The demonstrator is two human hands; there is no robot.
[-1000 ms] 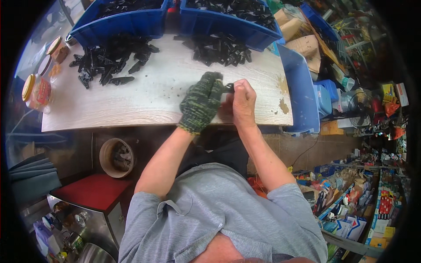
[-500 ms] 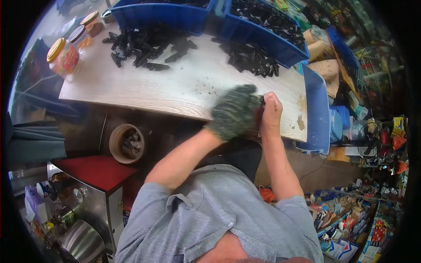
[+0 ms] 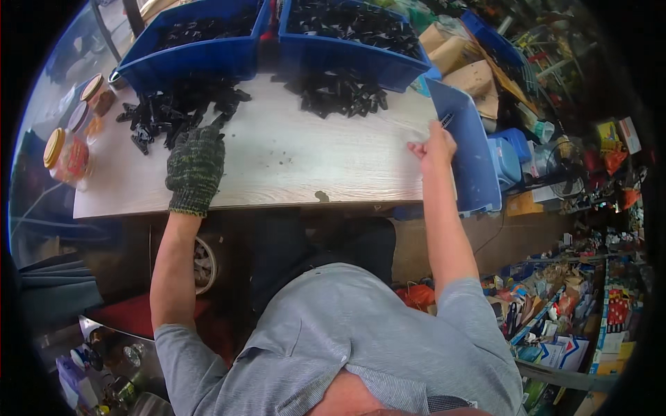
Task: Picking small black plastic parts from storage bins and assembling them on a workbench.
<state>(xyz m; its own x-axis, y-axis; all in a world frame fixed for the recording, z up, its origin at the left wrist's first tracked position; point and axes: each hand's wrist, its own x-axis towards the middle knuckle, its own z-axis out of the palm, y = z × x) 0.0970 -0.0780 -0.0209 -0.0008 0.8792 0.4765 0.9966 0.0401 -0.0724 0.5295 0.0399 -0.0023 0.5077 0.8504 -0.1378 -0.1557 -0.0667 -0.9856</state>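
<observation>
Head view: gloved left hand (image 3: 196,166) at left black-parts pile (image 3: 161,111), grip hidden; right hand (image 3: 437,145) half-curled beside blue bin (image 3: 477,170), black piece (image 3: 447,120) at fingers, hold unclear.

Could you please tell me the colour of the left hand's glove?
The glove is mottled green and black, clearest in the head view.
</observation>
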